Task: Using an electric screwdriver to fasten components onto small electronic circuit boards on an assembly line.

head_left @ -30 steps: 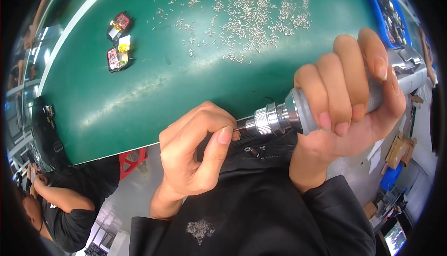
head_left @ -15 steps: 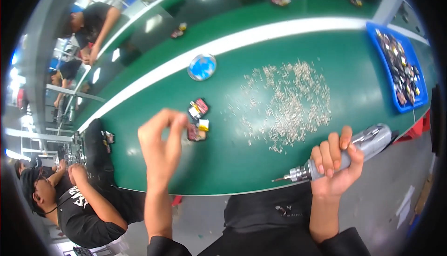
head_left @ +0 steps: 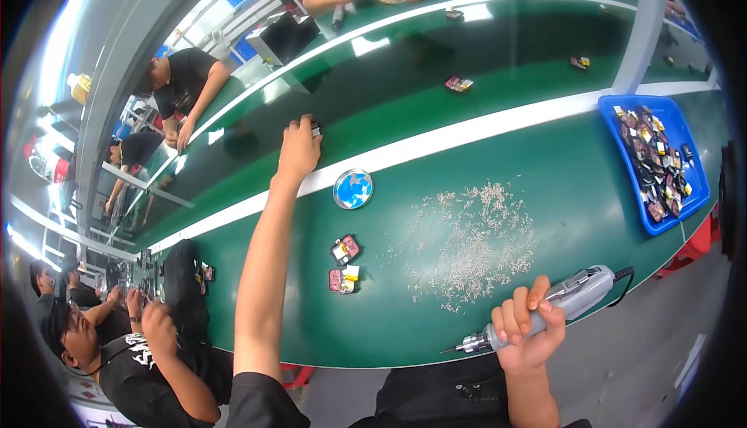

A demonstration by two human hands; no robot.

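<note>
Left hand: our left hand (head_left: 299, 146) is stretched far out to the upper middle of the frame, over the dark conveyor belt (head_left: 405, 78), fingers curled on a small dark part (head_left: 315, 127) at its fingertips; we judge it grasped, though the part is mostly hidden.
Right hand: our right hand (head_left: 529, 327) sits at the lower right of the frame, clenched around the grey electric screwdriver (head_left: 545, 311).
Screwdriver axis: its long axis runs from lower left to upper right; the bit tip (head_left: 450, 349) points to the lower left along the near table edge, and the cord end lies to the upper right.
Screwdriver place: it hangs just over the near rim of the green table (head_left: 576, 187), touching no workpiece.
Loose screws: a wide scatter of small pale screws (head_left: 475, 241) lies on the table in the middle right, just above the tool.
Waiting pieces: two small red-and-black assemblies (head_left: 343, 264) rest left of the screws, apart from both hands; a round blue dish (head_left: 353, 188) stands above them.
Stock: a blue tray (head_left: 654, 163) at the right holds many similar parts.
Progress: we judge the work at a fetching step, a part being picked from the belt; no screw is being driven now, and fastening is left.
</note>
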